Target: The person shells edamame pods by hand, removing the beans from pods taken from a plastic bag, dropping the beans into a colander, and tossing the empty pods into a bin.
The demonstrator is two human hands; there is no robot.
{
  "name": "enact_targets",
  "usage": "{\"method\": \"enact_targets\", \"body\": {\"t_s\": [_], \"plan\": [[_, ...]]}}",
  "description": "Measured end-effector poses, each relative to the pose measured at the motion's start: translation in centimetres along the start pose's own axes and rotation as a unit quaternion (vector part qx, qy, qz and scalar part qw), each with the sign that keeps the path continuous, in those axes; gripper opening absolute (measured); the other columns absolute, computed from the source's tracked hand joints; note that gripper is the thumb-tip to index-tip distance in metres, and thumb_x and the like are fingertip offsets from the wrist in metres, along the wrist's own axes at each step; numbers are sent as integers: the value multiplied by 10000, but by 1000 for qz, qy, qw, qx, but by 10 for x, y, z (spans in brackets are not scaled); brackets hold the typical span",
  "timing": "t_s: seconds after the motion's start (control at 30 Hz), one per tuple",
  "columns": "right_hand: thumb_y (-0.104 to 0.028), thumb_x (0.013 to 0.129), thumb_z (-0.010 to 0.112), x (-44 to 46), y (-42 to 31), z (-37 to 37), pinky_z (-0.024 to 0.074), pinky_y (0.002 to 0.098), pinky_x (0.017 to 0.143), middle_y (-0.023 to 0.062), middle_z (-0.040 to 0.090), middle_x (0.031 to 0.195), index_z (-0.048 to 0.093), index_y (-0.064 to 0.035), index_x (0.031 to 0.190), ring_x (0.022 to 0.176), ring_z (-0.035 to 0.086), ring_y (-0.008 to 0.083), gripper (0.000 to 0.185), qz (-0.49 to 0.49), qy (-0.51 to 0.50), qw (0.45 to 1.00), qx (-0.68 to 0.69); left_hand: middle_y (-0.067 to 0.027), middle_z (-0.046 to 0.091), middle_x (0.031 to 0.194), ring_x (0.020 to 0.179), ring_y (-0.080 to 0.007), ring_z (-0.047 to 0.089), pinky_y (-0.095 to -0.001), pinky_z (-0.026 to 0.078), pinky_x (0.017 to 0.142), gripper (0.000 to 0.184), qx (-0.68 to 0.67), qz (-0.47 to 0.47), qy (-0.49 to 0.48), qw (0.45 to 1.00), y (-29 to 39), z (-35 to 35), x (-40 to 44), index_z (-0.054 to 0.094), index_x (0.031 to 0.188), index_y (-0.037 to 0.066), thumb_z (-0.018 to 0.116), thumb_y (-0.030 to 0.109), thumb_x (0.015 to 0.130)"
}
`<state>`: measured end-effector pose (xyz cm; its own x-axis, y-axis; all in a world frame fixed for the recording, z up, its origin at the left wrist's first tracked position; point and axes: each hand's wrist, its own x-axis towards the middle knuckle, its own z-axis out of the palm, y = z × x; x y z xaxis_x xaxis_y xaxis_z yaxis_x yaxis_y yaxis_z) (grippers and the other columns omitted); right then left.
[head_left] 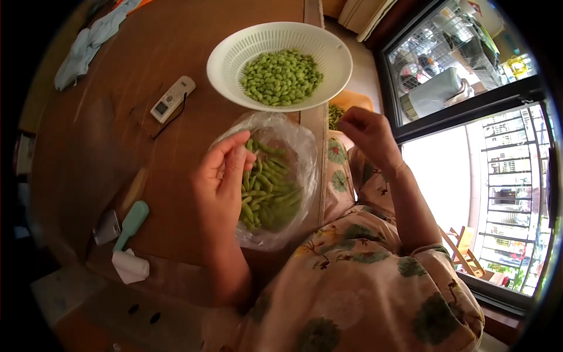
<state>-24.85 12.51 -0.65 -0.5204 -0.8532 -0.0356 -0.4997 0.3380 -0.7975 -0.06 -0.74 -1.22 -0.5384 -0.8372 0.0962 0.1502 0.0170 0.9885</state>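
My left hand [220,176] hovers over a clear plastic bag [302,146] of green soybean pods [267,188]. Its fingers are curled with the thumb against them, and anything pinched there is too small to make out. Off the table's edge, my right hand [375,138] is closed with fingertips pointing down, beside a heap of green pods or shells [335,116]. Whatever it may hold is hidden. Behind the bag stands a white colander [226,67] with shelled green beans [281,76] in its bottom.
On the brown wooden table [176,158] lie a white remote control [173,100] with a dark strap, a mint-green handled object [134,218] and a crumpled white wrapper [132,267]. A pale cloth [88,50] is at the far left. A glass door [440,170] stands at right.
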Motion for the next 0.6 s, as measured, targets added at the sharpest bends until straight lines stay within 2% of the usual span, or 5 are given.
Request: {"method": "enact_targets", "body": {"t_s": [0.1,0.17,0.27,0.4,0.6], "plan": [[-102,862,664,-5,-11,33,470,268,627,78,615,760,646,-9,898,682,562,132,101,-98,-75,992,22,-42,646,857,783,-72,580,-210,475,730,219,-21,20,17,999,-1,-6,2,640,1129,-34,553,85,967],[2,843,617,-7,-11,58,485,275,631,69,628,856,640,-13,940,740,617,153,101,-172,-78,982,8,-46,651,862,786,-74,586,-211,480,733,216,-16,19,22,999,2,-7,2,642,1127,-30,550,82,968],[-7,792,587,-8,-19,81,517,376,670,111,605,955,651,-82,1000,793,628,331,231,-199,-63,974,-94,-41,644,861,798,-84,586,-217,481,729,229,-5,25,13,1000,7,-4,2,636,1138,-34,529,94,981],[-139,838,604,4,-6,104,503,438,680,108,588,934,646,-137,1032,799,622,343,198,-182,-38,959,-215,-48,653,877,803,-83,591,-214,483,738,221,-17,22,2,1000,7,-5,1,639,1134,-29,541,88,975],[-132,842,626,4,0,110,509,405,677,114,592,922,647,-105,1009,788,630,323,171,-172,-17,966,-193,-60,668,906,803,-86,602,-214,485,745,199,-12,10,-6,1000,5,-5,1,657,1101,-22,574,89,958]]}}
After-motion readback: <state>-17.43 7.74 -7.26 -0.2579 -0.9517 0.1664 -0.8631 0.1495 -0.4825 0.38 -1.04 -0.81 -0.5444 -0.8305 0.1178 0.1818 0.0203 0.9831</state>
